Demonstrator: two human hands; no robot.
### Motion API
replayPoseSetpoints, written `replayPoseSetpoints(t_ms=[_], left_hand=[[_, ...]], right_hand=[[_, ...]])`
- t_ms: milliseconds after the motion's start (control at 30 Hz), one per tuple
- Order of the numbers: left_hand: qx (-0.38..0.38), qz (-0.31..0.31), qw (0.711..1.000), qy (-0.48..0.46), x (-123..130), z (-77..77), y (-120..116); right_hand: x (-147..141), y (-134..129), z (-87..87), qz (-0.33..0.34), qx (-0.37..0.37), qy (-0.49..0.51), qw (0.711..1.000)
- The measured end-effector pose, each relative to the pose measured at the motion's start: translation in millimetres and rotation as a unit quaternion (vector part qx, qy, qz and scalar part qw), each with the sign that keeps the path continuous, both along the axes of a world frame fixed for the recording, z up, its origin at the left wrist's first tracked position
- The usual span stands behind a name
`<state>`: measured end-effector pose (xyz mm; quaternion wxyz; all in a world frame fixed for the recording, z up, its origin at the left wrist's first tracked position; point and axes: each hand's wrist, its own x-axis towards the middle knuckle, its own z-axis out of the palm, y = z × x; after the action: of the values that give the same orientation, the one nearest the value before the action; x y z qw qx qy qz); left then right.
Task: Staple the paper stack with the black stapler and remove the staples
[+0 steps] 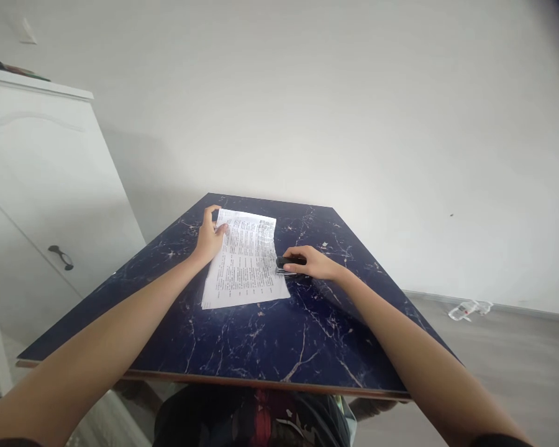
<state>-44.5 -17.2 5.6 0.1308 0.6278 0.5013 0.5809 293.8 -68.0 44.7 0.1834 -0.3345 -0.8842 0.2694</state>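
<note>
Printed paper sheets (pixel 246 267) lie on the dark blue marbled table, their far end lifted a little. My left hand (pixel 210 236) grips their far left edge, thumb on top and fingers behind. In my right hand (pixel 310 262) is a black stapler (pixel 286 262), fingers wrapped over its top. The stapler's front end meets the right edge of the sheets; whether the paper sits between its jaws I cannot tell.
The table (pixel 279 347) narrows toward a pale wall (pixel 307 112). A white cabinet (pixel 41 186) with a dark handle stands on the left. A small white scrap (pixel 325 244) lies on the table. Clear plastic packaging (pixel 469 310) is on the floor at right.
</note>
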Motion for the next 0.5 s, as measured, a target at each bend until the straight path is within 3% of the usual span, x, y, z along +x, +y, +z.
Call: replayPoseSetpoints(t_ms=[200, 300, 500], left_hand=[[-0.015, -0.011, 1.000, -0.005, 0.4, 3.3, -1.5], [-0.012, -0.003, 1.000, -0.009, -0.8, 2.8, -0.1], [-0.004, 0.003, 1.000, -0.007, -1.2, 1.3, 1.8]], right_hand=[[-22.8, -3.1, -11.5, -0.188, 0.129, 0.084, 0.970], [-30.5, -5.1, -17.1, -0.176, 0.172, 0.047, 0.968], [-34.7, -4.5, -26.0, -0.156, 0.140, -0.073, 0.975]])
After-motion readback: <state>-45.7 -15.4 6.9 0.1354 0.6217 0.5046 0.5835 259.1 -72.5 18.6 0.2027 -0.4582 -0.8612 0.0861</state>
